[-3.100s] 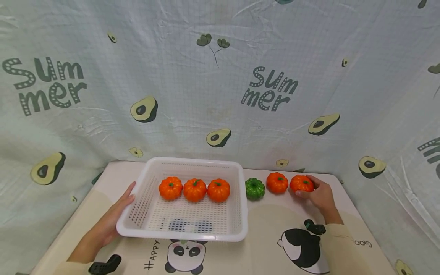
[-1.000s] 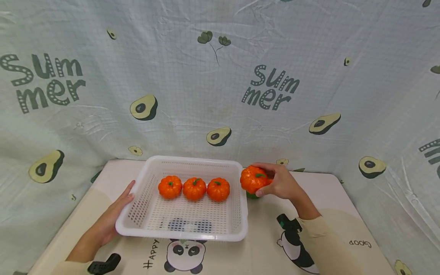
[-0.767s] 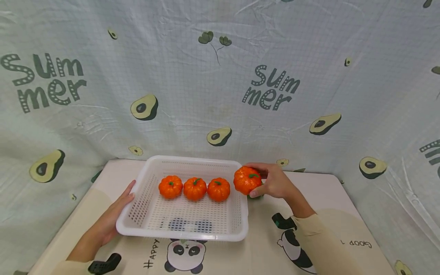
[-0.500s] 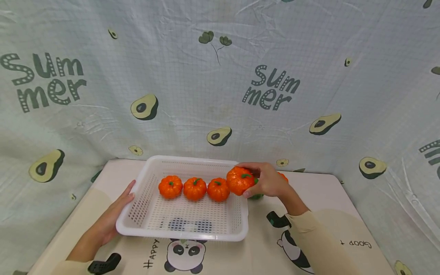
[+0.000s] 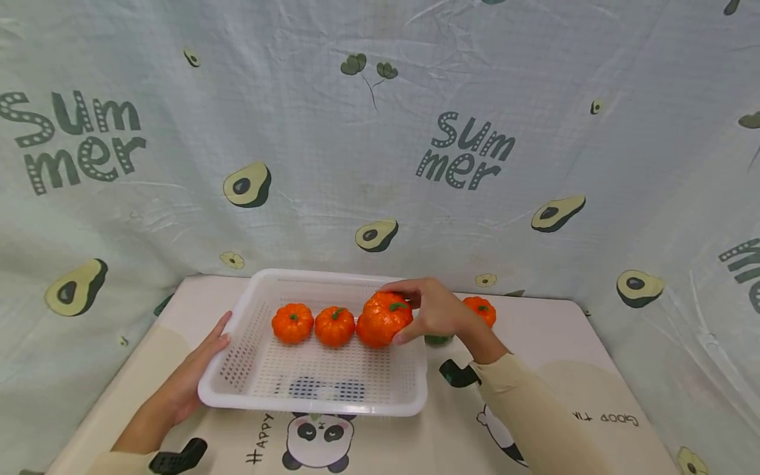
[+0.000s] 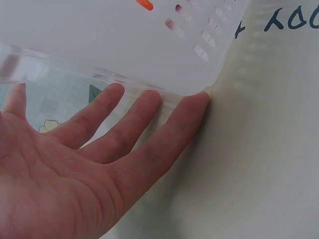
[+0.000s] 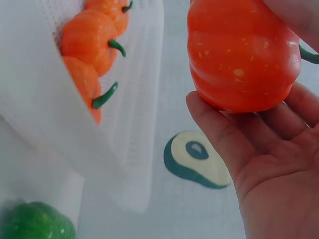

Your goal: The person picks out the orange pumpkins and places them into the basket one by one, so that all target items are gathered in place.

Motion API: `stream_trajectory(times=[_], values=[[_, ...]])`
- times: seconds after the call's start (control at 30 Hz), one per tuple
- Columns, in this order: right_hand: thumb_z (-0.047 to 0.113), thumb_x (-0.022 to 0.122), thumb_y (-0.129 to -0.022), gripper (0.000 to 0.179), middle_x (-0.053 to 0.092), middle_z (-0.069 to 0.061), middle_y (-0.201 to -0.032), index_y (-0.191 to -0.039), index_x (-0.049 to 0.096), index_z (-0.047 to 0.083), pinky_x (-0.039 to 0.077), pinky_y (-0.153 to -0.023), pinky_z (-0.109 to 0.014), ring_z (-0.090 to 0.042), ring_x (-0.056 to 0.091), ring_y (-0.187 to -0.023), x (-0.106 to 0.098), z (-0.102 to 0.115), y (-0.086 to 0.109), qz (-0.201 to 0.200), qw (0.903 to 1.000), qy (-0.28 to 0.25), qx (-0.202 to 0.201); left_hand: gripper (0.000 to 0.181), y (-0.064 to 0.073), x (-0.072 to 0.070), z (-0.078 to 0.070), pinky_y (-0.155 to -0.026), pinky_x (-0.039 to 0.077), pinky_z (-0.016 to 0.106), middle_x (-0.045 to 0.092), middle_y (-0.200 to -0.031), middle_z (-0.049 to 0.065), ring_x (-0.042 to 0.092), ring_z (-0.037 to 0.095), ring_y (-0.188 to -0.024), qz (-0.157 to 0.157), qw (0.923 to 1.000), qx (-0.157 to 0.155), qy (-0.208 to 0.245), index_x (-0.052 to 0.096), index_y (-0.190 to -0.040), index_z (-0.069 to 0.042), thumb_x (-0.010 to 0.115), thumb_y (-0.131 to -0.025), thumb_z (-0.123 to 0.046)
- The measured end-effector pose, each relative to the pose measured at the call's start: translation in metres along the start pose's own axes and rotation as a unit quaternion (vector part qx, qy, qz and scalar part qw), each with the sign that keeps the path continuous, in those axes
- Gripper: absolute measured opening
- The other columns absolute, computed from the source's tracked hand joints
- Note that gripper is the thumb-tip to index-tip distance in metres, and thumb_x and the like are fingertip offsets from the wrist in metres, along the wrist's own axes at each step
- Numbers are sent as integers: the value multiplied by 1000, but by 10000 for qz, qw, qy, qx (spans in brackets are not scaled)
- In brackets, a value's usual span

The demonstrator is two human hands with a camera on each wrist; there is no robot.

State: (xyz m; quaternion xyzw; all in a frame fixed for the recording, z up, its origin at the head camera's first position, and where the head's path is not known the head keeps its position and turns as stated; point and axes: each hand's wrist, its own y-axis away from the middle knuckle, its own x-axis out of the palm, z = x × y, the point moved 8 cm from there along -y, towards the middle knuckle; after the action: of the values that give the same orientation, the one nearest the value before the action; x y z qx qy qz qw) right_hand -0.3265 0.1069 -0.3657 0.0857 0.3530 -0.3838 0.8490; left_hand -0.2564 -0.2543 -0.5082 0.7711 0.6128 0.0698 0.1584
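An orange toy pumpkin (image 5: 384, 318) with a green stem is gripped between the thumb and fingers of my right hand (image 5: 435, 309), over the right part of a white perforated basket (image 5: 332, 408). The right wrist view shows this pumpkin (image 7: 244, 57) close up, the fingers spread along one side. Two orange pumpkins (image 5: 293, 323) show in a row inside the basket, and a third is mostly hidden behind the held one. My left hand (image 5: 192, 376) rests against the basket's left side; in the left wrist view its straight fingers (image 6: 144, 134) touch the basket wall (image 6: 124, 50).
Right of the basket, partly covered by my right hand, stand a green pumpkin (image 5: 438, 340) and another orange pumpkin (image 5: 482, 309). A printed cloth (image 5: 309, 218) hangs behind the pale table (image 5: 588, 356), which has panda and lettering prints.
My right hand picked up the rightmost orange pumpkin from the table and carried it left, past the basket's right rim. The left hand and the basket have stayed in place.
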Motion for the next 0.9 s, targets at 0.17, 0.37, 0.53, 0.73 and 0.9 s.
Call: stream_trajectory(times=[0.17, 0.37, 0.53, 0.73, 0.9], values=[[21, 92, -70, 72, 73, -6, -129, -137, 67, 10, 56, -97, -29, -19, 67, -110, 12, 11, -9, 311, 9994, 118, -78, 67, 0, -2, 1, -103, 44, 43, -12, -177, 12, 16, 44, -154, 10, 10000, 8, 33, -18, -161, -49, 26, -110, -58], [19, 91, -71, 71, 72, -5, -131, -137, 67, 10, 56, -98, -30, -17, 67, -110, 23, 21, -20, 569, 9982, 41, -199, 67, 1, -1, 2, -103, 46, 47, -11, -177, 13, 17, 46, -153, -15, 10000, -37, 81, -18, -161, -50, 26, -110, -58], [18, 91, -70, 72, 70, -4, -134, -137, 67, 13, 54, -101, -30, -17, 66, -114, 32, 28, -31, 686, 9975, -76, -153, 67, 3, -1, 1, -104, 44, 46, -11, -177, 13, 18, 45, -154, -28, 10000, -28, 20, -18, -161, -49, 26, -110, -59], [16, 90, -71, 72, 65, -3, -140, -139, 65, 14, 50, -108, -31, -18, 61, -123, 46, 33, -46, 818, 9959, -186, -336, 67, 5, -1, 1, -108, 41, 49, -12, -177, 12, 16, 45, -155, -16, 10000, 0, -3, -18, -161, -48, 25, -111, -58], [19, 92, -70, 71, 62, 0, -135, -136, 66, 15, 48, -110, -34, -15, 59, -123, 55, 36, -57, 833, 9955, -43, -452, 67, 4, 0, -2, -103, 45, 46, -9, -177, 12, 19, 46, -153, -36, 10000, 86, 1, -15, -162, -48, 27, -111, -57]])
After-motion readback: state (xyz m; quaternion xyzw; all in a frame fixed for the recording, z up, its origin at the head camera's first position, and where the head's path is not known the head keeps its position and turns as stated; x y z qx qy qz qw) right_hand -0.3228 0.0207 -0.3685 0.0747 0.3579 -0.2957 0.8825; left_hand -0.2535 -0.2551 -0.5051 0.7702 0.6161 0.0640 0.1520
